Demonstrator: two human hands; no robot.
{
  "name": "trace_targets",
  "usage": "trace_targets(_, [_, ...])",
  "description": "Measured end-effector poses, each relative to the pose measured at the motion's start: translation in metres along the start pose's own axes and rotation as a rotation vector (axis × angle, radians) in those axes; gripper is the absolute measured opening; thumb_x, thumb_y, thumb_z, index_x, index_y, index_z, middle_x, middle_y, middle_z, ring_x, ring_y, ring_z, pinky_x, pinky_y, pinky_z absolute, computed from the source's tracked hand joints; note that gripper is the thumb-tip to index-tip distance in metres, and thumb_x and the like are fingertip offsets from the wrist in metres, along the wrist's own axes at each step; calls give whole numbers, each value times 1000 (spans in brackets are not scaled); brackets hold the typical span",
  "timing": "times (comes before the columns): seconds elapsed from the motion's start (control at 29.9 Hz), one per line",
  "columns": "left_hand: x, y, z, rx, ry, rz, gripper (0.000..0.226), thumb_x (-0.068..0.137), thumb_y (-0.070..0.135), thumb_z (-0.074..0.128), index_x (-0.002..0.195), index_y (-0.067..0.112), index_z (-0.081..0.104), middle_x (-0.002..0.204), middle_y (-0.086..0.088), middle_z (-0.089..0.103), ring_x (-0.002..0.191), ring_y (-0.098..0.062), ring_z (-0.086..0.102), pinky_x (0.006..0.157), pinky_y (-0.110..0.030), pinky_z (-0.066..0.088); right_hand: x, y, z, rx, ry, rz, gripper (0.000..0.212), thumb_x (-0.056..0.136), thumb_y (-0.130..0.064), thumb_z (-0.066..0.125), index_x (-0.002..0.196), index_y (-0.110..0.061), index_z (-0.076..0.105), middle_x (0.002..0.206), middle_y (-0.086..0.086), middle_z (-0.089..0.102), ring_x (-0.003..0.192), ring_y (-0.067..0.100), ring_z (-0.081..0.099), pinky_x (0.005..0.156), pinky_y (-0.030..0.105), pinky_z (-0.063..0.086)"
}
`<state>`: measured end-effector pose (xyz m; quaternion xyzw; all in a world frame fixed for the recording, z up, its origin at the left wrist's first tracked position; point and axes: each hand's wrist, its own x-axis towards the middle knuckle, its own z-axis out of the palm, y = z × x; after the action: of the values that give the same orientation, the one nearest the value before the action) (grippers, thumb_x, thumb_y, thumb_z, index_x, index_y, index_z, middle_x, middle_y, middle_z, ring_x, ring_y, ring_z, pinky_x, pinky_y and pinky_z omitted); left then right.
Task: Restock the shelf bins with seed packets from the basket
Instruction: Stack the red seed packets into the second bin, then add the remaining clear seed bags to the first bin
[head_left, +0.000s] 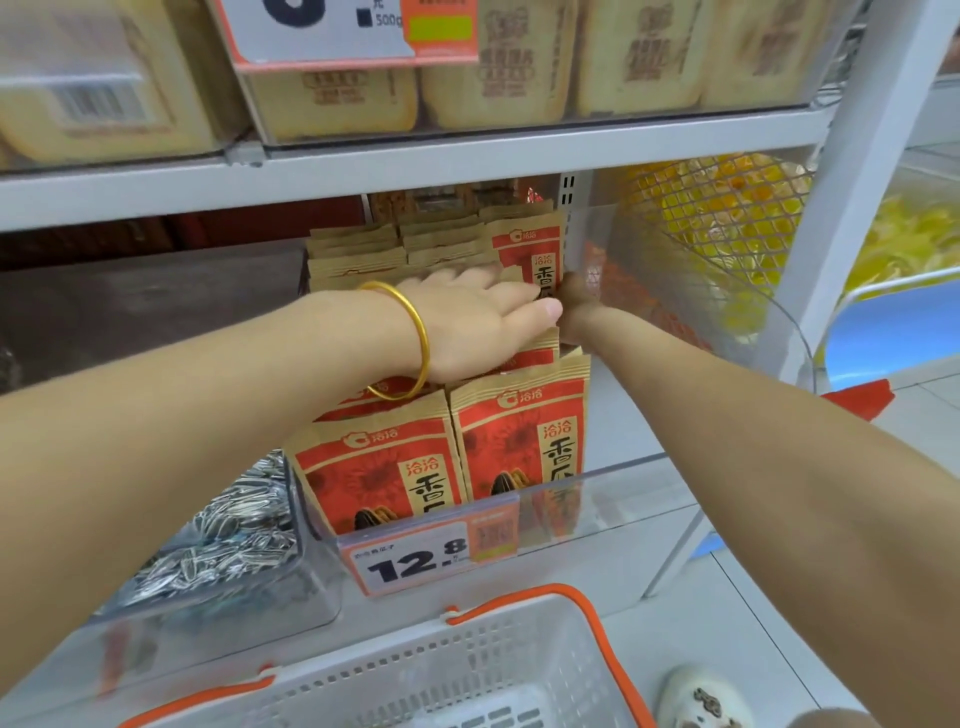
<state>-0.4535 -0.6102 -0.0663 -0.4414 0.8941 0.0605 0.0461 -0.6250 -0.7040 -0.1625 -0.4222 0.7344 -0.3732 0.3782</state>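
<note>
While both arms are reaching into the shelf from where I'm standing, here's how it looks going left to right.

Far left is a tub of loose seeds (223, 530), which isn't part of this job. Next comes the left hand (467, 322), the one with the gold bangle (415, 332). It's flat with the fingers straight, lying palm down on top of the middle rows of packets (374, 467). It holds nothing and just presses them down or back. Its fingertips touch the back packet (530, 249), the one standing upright with its red face showing.

The packets sit in two rows in the clear bin (623, 499), front ones leaning against the wall above the price tag (415, 556). The basket (467, 670) is below, just in front of the shelf, and I can't see any packets in the bit that shows.

Handling-wise, I'd guess these are light paper pouches. They look stiff enough to stand but crinkly, with loose seeds shifting inside, so they flop and lean if nothing props them. They don't look fragile or slippery. The flat sealed top strip or a side edge looks like the best place to pinch one, and squeezing the belly would probably just bulge it.

The right hand (576, 301) is right up against the right edge of that back packet, in the gap between it and the bin wall. It looks curled, but the fingers are hidden, so I can't tell if it's pinching the edge or only nudging it.
</note>
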Motion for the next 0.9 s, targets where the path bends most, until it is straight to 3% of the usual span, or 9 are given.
trace_targets(0.1, [-2, -1, 1, 3, -23, 23, 53, 95, 56, 5, 146, 44, 14, 158, 5, 8, 145, -25, 6, 115, -42, 8, -18, -8, -6, -235, 35, 21, 36, 96, -14, 47, 128, -6, 34, 126, 13, 50, 113, 30, 53, 87, 41, 51])
trace_targets(0.17, [-3, -6, 1, -27, 7, 42, 53, 95, 55, 6, 146, 42, 17, 157, 2, 14, 144, -25, 10, 116, -42, 10, -40, -16, -17, -337, 52, -28, 55, 96, -21, 52, 140, -5, 24, 137, 14, 44, 123, 31, 47, 94, 38, 47])
trace_targets(0.23, [-16, -9, -1, -65, 135, 113, 59, 94, 58, 8, 145, 36, 26, 153, -1, 26, 141, -24, 20, 116, -41, 16, -73, -21, -31, -506, 148, -201, 64, 87, -20, 66, 139, -5, 33, 135, 14, 49, 123, 29, 49, 90, 32, 43])
trace_targets(0.33, [-68, -9, 0, -115, 498, 331, 64, 89, 51, 20, 139, 18, 42, 142, -4, 44, 132, -21, 37, 110, -34, 26, -156, -16, -56, -536, 301, -481, 36, 85, -20, 67, 119, -12, 57, 110, 9, 63, 102, 23, 60, 84, 30, 45])
trace_targets(0.47, [-151, -15, 52, -33, 696, 592, 40, 92, 24, 38, 119, 4, 60, 123, -11, 60, 108, -32, 57, 86, -49, 43, -285, 6, -59, -308, -49, -506, 11, 82, -18, 66, 92, -20, 62, 72, 2, 64, 56, 12, 66, 48, 32, 53])
trace_targets(0.64, [-189, -38, 158, 63, 195, 657, 26, 87, 19, 43, 106, 11, 58, 109, -9, 63, 84, -29, 60, 65, -42, 51, -297, 77, 41, -754, -622, -352, 18, 90, -25, 60, 107, -21, 57, 85, 0, 67, 66, 13, 64, 53, 17, 47])
trace_targets(0.7, [-188, -51, 195, 112, -12, 591, 32, 82, 26, 38, 100, 14, 62, 103, -5, 64, 84, -26, 63, 64, -38, 55, -271, 132, 93, -920, -828, -233, 27, 93, -20, 57, 118, -14, 54, 99, 7, 65, 80, 24, 65, 66, 26, 54])
trace_targets(0.8, [-185, -64, 231, 199, -202, 478, 37, 89, 31, 31, 112, 20, 58, 113, 1, 57, 102, -21, 58, 81, -38, 52, -243, 213, 138, -1222, -950, -97, 36, 95, -16, 53, 127, -1, 53, 129, 17, 55, 114, 33, 57, 94, 39, 48])
trace_targets(0.9, [-183, -66, 248, 230, -316, 458, 29, 96, 32, 33, 117, 21, 51, 116, 1, 52, 104, -19, 52, 87, -38, 48, -241, 270, 155, -1255, -877, -22, 41, 94, -7, 50, 134, -2, 46, 137, 15, 49, 122, 31, 50, 98, 35, 43])
